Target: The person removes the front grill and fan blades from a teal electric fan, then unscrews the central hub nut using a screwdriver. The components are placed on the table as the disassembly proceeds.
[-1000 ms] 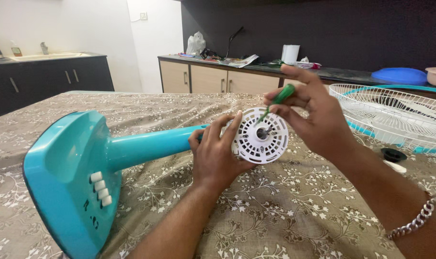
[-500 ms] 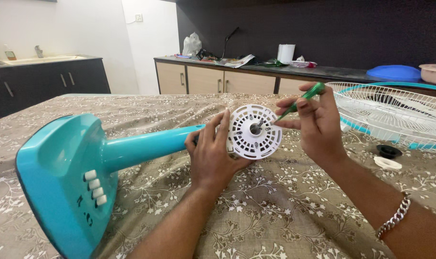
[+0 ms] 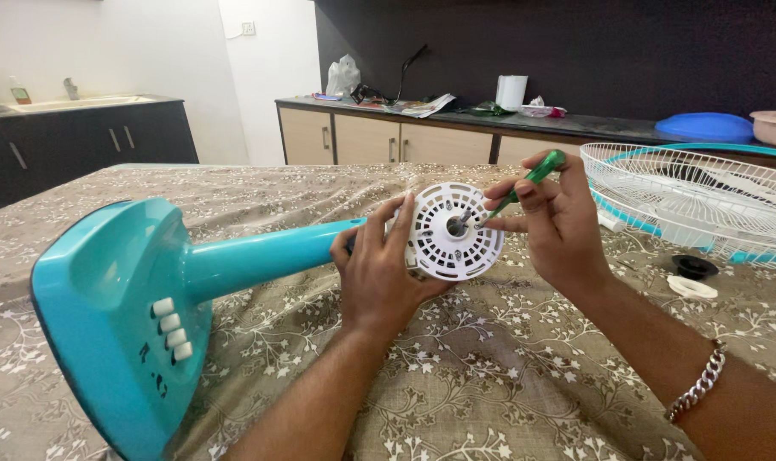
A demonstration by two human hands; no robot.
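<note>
A teal table fan lies on its side on the patterned cloth, its base [image 3: 106, 316] at the left and its stem [image 3: 268, 252] running right. My left hand [image 3: 377, 273] grips the motor end behind the round white vented cover [image 3: 452, 235]. My right hand [image 3: 558, 226] holds a green-handled screwdriver [image 3: 528, 181], its tip close to the metal shaft at the cover's centre.
A white wire fan guard with a teal rim [image 3: 703, 201] lies at the right. A black cap [image 3: 693, 265] and a white ring [image 3: 691, 288] lie beside it. Cabinets and a cluttered counter [image 3: 456, 119] stand behind the table.
My right hand drew the screwdriver back from the cover's centre toward the right, then brought its tip back close to the shaft. The left hand kept its grip.
</note>
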